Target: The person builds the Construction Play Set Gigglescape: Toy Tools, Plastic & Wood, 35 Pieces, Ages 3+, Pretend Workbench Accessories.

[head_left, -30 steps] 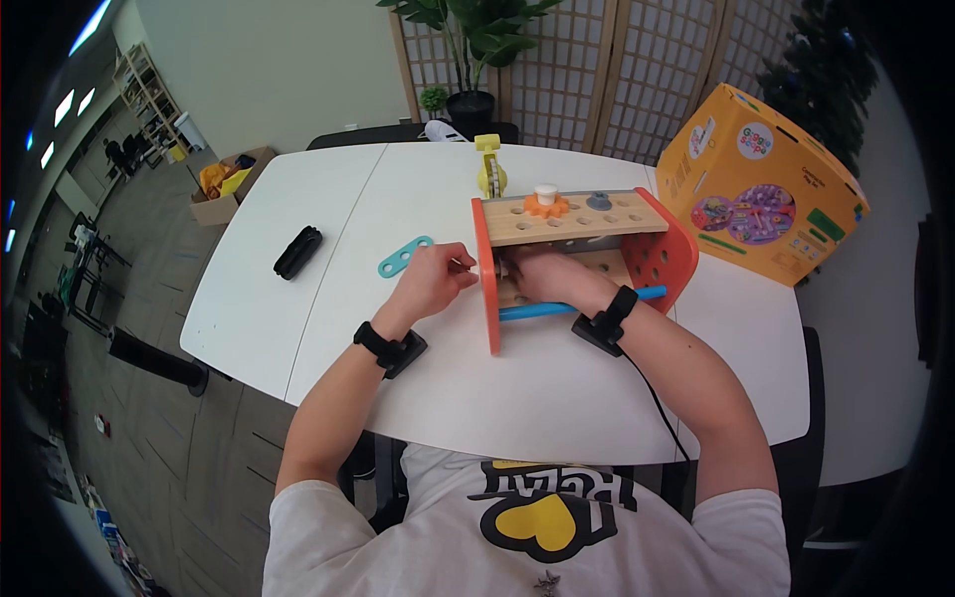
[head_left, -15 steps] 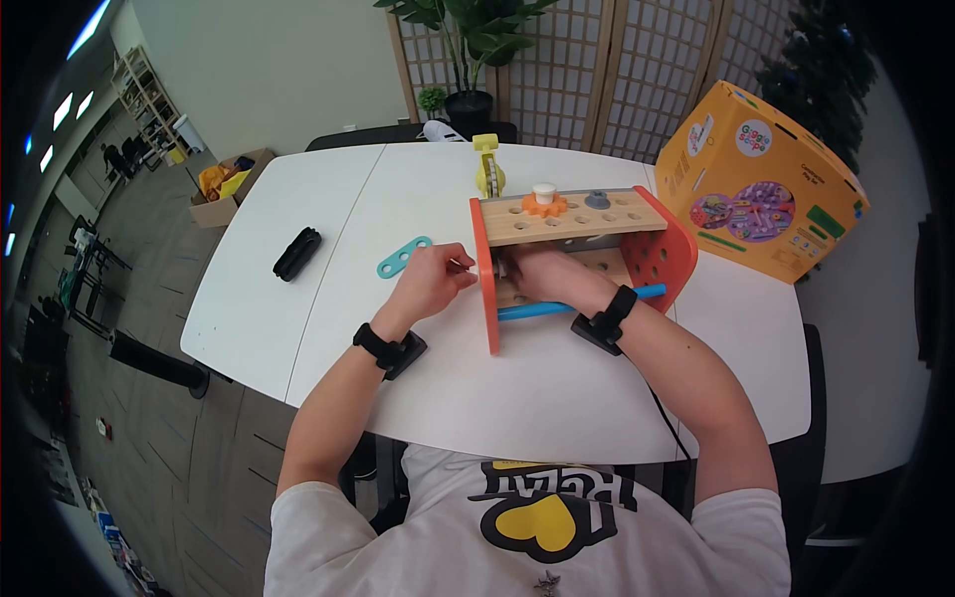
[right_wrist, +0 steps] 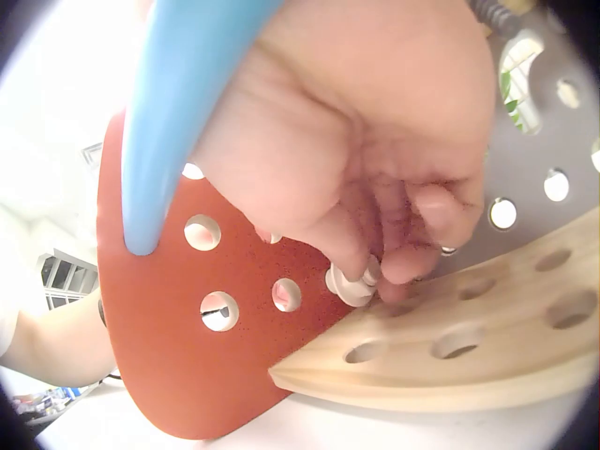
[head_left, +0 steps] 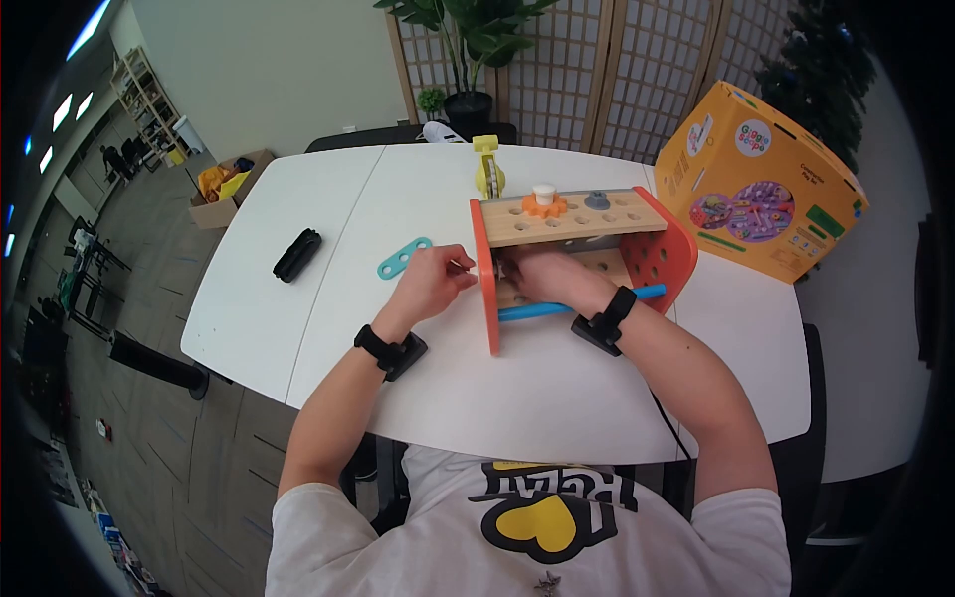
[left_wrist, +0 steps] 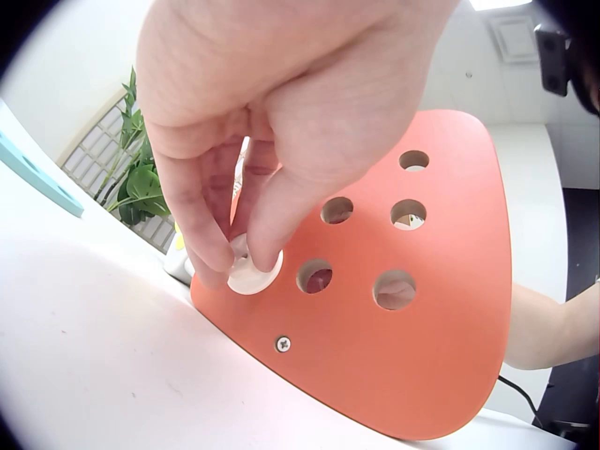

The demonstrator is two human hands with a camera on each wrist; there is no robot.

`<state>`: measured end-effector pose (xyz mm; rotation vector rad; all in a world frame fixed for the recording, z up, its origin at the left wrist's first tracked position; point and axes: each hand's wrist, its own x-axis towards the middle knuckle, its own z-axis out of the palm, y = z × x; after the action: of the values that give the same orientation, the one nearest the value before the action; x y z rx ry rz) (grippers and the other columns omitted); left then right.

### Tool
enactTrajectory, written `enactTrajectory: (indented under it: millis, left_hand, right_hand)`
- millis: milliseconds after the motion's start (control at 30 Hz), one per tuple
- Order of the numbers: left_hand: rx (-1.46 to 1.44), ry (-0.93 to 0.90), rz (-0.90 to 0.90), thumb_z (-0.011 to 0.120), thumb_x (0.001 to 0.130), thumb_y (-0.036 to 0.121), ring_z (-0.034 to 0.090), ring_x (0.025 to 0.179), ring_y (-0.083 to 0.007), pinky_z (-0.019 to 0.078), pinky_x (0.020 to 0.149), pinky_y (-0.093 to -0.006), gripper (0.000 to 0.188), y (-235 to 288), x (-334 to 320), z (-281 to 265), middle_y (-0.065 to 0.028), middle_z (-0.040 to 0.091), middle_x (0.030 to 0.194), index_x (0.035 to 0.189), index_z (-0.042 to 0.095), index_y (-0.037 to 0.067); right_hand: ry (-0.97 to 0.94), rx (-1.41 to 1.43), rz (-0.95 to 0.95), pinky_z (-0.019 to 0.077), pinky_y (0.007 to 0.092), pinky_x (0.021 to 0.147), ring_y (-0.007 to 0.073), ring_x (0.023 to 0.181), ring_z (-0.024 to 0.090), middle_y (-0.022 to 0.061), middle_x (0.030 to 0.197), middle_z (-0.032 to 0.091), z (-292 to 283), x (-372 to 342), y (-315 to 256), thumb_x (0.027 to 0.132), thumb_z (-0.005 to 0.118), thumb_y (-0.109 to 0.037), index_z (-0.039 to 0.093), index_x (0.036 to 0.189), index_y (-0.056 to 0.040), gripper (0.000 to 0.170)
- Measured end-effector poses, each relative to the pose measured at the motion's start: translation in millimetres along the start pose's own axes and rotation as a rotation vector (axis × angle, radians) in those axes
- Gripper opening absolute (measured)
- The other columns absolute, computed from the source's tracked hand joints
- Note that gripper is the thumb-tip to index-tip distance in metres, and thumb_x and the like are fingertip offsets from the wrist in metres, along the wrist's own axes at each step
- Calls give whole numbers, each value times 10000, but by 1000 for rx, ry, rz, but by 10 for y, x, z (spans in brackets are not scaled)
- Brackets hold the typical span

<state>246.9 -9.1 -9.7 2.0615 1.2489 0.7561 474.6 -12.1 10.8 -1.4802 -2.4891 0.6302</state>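
Note:
An orange-red and wooden toy workbench (head_left: pixel 577 221) stands on the table. At the outer face of its left side panel (left_wrist: pixel 422 309), my left hand (head_left: pixel 436 279) pinches the round head of a white toy bolt (left_wrist: pixel 255 276) between thumb and fingers, low by the panel's edge. My right hand (head_left: pixel 549 275) reaches inside, over the blue rod (head_left: pixel 537 310). Its thumb and fingers pinch a white toy nut (right_wrist: pixel 347 284) against the inner face of that same panel, just above the wooden lower shelf (right_wrist: pixel 412 375). Fingertips partly hide both white pieces.
A teal strip with holes (head_left: pixel 404 258) lies left of the workbench, and a black case (head_left: pixel 297 255) farther left. Behind stands a yellow toy (head_left: pixel 488 169). An orange gear (head_left: pixel 544 206) and a grey piece (head_left: pixel 597 201) sit on the top shelf. A large yellow box (head_left: pixel 761 184) is at right.

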Motion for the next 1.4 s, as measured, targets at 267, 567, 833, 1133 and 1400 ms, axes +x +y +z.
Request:
enactTrajectory:
  millis: [267, 567, 833, 1133, 1400]
  left_hand:
    - [19, 8, 10, 784, 869, 54, 741, 793, -230, 574, 735, -330, 162, -12, 4, 2, -151, 760, 860, 987, 711, -30]
    - [13, 6, 3, 778, 874, 55, 742, 799, -233, 575, 741, -330, 156, -12, 1, 4, -153, 761, 866, 986, 711, -30]
    - [23, 8, 13, 777, 872, 57, 744, 805, -232, 579, 748, -330, 155, -4, -1, -3, -151, 764, 869, 984, 712, -29]
    - [25, 7, 3, 777, 873, 58, 746, 804, -233, 578, 742, -329, 157, 9, -4, -8, -155, 765, 869, 984, 711, -32]
    - [22, 5, 9, 778, 875, 58, 746, 804, -230, 577, 741, -331, 159, -20, 3, 2, -154, 763, 864, 982, 706, -33]
  right_hand:
    - [52, 31, 65, 551, 471, 868, 421, 1025, 681, 252, 1091, 704, -20, -37, -85, 917, 579, -53, 660, 1155, 13, 261]
    - [31, 55, 61, 573, 455, 879, 414, 1021, 688, 254, 1096, 709, -74, -36, -136, 849, 611, 27, 677, 1124, 27, 283]
    - [58, 98, 70, 575, 451, 869, 405, 1012, 689, 237, 1092, 709, -124, -96, -209, 864, 603, 13, 664, 1133, 9, 276]
    - [78, 168, 8, 585, 399, 727, 284, 764, 730, 188, 928, 724, -33, -59, -64, 941, 562, -63, 672, 1181, -19, 268]
    - [28, 184, 63, 585, 403, 758, 314, 853, 719, 190, 991, 714, -128, -103, -181, 923, 606, -59, 649, 1181, 2, 269]
